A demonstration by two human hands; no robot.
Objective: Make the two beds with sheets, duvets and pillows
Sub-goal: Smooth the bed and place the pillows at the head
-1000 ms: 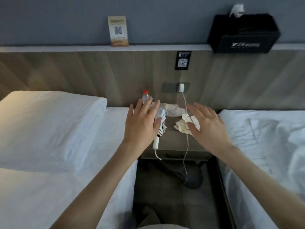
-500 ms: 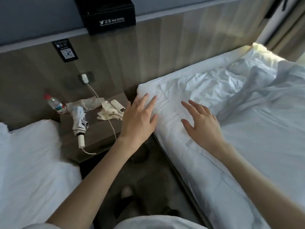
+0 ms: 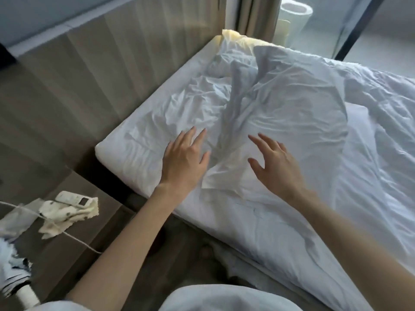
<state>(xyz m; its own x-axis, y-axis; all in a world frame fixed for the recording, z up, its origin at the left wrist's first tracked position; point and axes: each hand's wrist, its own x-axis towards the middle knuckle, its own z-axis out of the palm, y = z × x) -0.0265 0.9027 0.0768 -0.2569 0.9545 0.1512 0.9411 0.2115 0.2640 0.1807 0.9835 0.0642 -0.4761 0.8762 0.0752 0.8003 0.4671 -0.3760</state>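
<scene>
The right-hand bed (image 3: pixel 125 153) fills the middle and right of the view, its white sheet (image 3: pixel 179 104) wrinkled near the headboard. A crumpled white duvet (image 3: pixel 292 113) lies bunched over it, with a folded corner reaching toward me. My left hand (image 3: pixel 184 160) is spread with straight fingers over the sheet near the mattress's near corner. My right hand (image 3: pixel 276 167) is spread over the duvet's folded corner. Neither hand holds anything. I cannot tell whether they touch the fabric.
A wooden headboard panel (image 3: pixel 78 86) runs along the left. The nightstand (image 3: pixel 74 243) at lower left carries a remote (image 3: pixel 74 198), a spotted cloth (image 3: pixel 65 216), a white cable (image 3: pixel 78 240) and a folded umbrella (image 3: pixel 15 274). Curtains (image 3: pixel 253 16) hang beyond the bed's far corner.
The view has swung right from the nightstand to the right-hand bed. Both hands moved from above the nightstand to over the sheet and duvet, still spread.
</scene>
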